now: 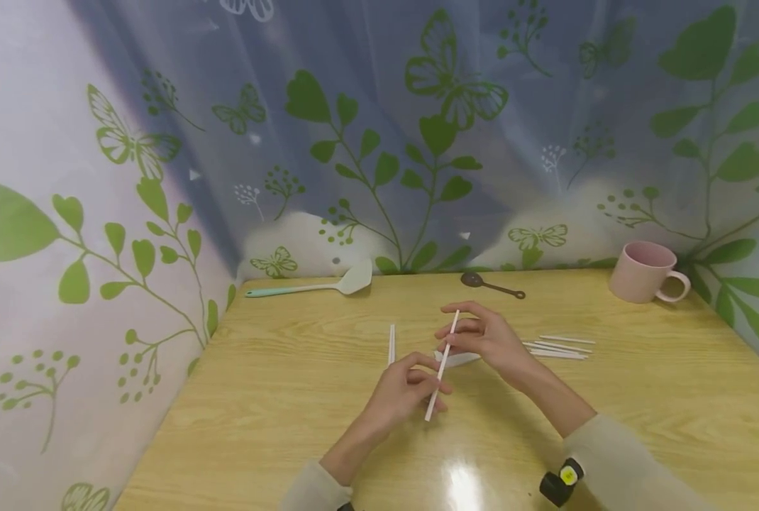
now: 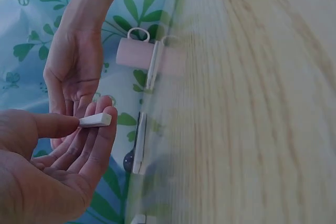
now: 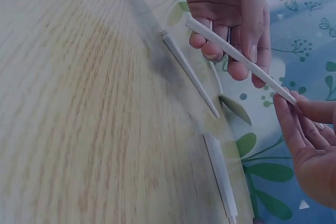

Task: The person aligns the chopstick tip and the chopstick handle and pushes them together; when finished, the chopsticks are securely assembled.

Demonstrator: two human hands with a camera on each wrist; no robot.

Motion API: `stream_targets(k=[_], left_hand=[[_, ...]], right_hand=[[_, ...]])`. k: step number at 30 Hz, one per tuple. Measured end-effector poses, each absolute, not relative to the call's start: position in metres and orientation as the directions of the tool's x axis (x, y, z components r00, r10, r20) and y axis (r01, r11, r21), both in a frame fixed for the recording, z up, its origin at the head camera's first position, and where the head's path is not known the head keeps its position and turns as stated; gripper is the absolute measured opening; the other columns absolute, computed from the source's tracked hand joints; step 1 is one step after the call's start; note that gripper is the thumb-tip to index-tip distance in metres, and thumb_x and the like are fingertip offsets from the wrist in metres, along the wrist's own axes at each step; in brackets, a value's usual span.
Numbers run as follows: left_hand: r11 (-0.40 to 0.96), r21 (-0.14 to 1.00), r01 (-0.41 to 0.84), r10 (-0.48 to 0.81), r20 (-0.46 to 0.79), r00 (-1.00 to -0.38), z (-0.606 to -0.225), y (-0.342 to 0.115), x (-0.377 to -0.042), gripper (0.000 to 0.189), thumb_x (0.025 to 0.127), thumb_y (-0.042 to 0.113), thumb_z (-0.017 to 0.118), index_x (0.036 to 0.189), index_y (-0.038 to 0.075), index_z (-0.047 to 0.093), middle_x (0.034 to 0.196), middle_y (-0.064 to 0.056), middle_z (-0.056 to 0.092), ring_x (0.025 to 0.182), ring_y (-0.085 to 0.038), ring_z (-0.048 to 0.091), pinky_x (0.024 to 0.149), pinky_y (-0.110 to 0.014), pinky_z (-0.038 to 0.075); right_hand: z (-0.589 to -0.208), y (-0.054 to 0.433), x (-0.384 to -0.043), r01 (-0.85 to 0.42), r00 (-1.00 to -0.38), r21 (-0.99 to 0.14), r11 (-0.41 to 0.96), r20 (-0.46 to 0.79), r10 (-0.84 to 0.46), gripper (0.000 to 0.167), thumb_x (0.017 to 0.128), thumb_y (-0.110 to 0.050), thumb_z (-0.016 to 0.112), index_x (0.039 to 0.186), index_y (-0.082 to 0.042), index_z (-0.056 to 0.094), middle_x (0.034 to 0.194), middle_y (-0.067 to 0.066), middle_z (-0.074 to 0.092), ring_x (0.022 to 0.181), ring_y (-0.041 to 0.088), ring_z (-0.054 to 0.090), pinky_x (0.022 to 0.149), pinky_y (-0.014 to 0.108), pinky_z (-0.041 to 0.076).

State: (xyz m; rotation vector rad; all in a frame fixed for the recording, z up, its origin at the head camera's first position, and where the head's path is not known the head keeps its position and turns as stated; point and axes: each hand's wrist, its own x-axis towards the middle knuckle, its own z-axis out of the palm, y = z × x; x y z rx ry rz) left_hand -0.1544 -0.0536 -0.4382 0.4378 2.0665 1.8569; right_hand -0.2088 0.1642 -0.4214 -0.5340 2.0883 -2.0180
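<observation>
Between my two hands a white chopstick (image 1: 443, 363) is held slanting above the table. My left hand (image 1: 400, 394) pinches its lower, thicker part between thumb and fingers; in the left wrist view the squared end of the chopstick (image 2: 95, 120) lies across the fingers. Nearer the narrow upper end, my right hand (image 1: 484, 339) pinches it with thumb and fingertips, as the right wrist view shows of the same chopstick (image 3: 239, 55). Just beyond the left hand, a pair of white chopsticks (image 1: 391, 342) lies side by side. A white elongated piece (image 1: 461, 359) lies behind the hands, partly hidden.
Several white chopsticks (image 1: 560, 349) lie beyond the right forearm. Along the back edge are a turner (image 1: 352, 279) with a mint handle, a dark spoon (image 1: 474, 280) and a pink mug (image 1: 643, 273). A patterned curtain (image 1: 379, 142) hangs behind the wooden table (image 1: 239, 419).
</observation>
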Motion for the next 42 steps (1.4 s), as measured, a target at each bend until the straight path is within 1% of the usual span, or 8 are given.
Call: stream_targets(k=[5,7,12,16,22,28,36,42], left_hand=[[0.111,0.994,-0.007,0.419,-0.053,-0.907,-0.445,-0.059,-0.158,0.029,0.105,0.005,0.059,0.132,-0.005,0.057,0.108,-0.025,0.075,0.089,-0.044,0.076,0.079,-0.045,0.064],[0.124,0.992,-0.014,0.413,-0.064,-0.908,-0.447,-0.062,-0.160,0.029,0.105,0.004,0.059,0.133,-0.005,0.057,0.110,-0.025,0.074,0.092,-0.043,0.075,0.081,-0.043,0.064],[0.203,0.979,0.018,0.385,-0.063,-0.921,-0.446,-0.068,-0.164,0.030,0.105,0.007,0.059,0.135,-0.002,0.060,0.118,-0.021,0.074,0.103,-0.036,0.074,0.092,-0.042,0.061],[0.241,0.969,0.057,0.356,-0.034,-0.934,-0.444,-0.069,-0.168,0.034,0.105,0.006,0.059,0.138,-0.002,0.059,0.126,-0.022,0.070,0.113,-0.034,0.070,0.101,-0.045,0.056],[0.201,0.979,0.030,0.328,-0.038,-0.944,-0.445,-0.072,-0.171,0.041,0.104,0.007,0.058,0.143,-0.005,0.053,0.137,-0.027,0.062,0.119,-0.038,0.066,0.103,-0.046,0.055],[0.225,0.974,0.003,0.292,-0.064,-0.954,-0.446,-0.073,-0.172,0.042,0.104,0.009,0.059,0.144,-0.002,0.054,0.144,-0.023,0.058,0.127,-0.039,0.061,0.108,-0.050,0.051],[0.242,0.970,-0.011,0.245,-0.072,-0.967,-0.447,-0.071,-0.175,0.041,0.103,0.005,0.058,0.143,0.000,0.056,0.145,-0.021,0.058,0.134,-0.040,0.055,0.112,-0.055,0.046],[0.252,0.967,-0.024,0.252,-0.089,-0.964,-0.449,-0.072,-0.178,0.042,0.105,0.008,0.056,0.146,0.002,0.054,0.148,-0.021,0.054,0.139,-0.040,0.050,0.116,-0.059,0.041]], right_hand=[[-0.426,0.153,-0.218,-0.120,-0.916,-0.992,0.028,0.100,-0.388,0.052,0.101,0.000,0.064,0.151,-0.002,0.046,0.123,0.034,0.067,0.103,0.036,0.074,0.095,0.055,0.058],[-0.429,0.149,-0.222,-0.111,-0.918,-0.993,0.043,0.086,-0.388,0.052,0.102,0.000,0.063,0.151,-0.001,0.045,0.123,0.033,0.067,0.102,0.035,0.074,0.095,0.055,0.058],[-0.433,0.140,-0.232,-0.102,-0.927,-0.993,0.065,0.071,-0.367,0.051,0.102,0.003,0.061,0.150,0.000,0.047,0.122,0.031,0.068,0.101,0.033,0.074,0.091,0.043,0.062],[-0.436,0.134,-0.239,-0.107,-0.924,-0.993,0.053,0.080,-0.374,0.053,0.100,0.005,0.062,0.150,0.003,0.046,0.122,0.034,0.067,0.102,0.037,0.074,0.092,0.045,0.061],[-0.447,0.123,-0.246,-0.067,-0.931,-0.997,0.041,0.047,-0.362,0.055,0.098,0.010,0.062,0.150,0.008,0.044,0.121,0.037,0.066,0.099,0.035,0.075,0.094,0.049,0.060],[-0.455,0.111,-0.251,-0.017,-0.959,-0.997,0.077,-0.005,-0.282,0.057,0.094,0.008,0.068,0.147,0.011,0.046,0.123,0.034,0.067,0.099,0.033,0.075,0.091,0.041,0.061],[-0.457,0.101,-0.255,0.041,-0.974,-0.989,0.141,-0.071,-0.216,0.054,0.094,0.005,0.070,0.144,0.011,0.050,0.130,0.030,0.066,0.114,0.037,0.070,0.095,0.036,0.059],[-0.457,0.099,-0.257,0.063,-0.973,-0.979,0.194,-0.104,-0.205,0.051,0.097,0.000,0.067,0.145,0.009,0.052,0.139,0.029,0.060,0.128,0.040,0.061,0.107,0.042,0.053]])
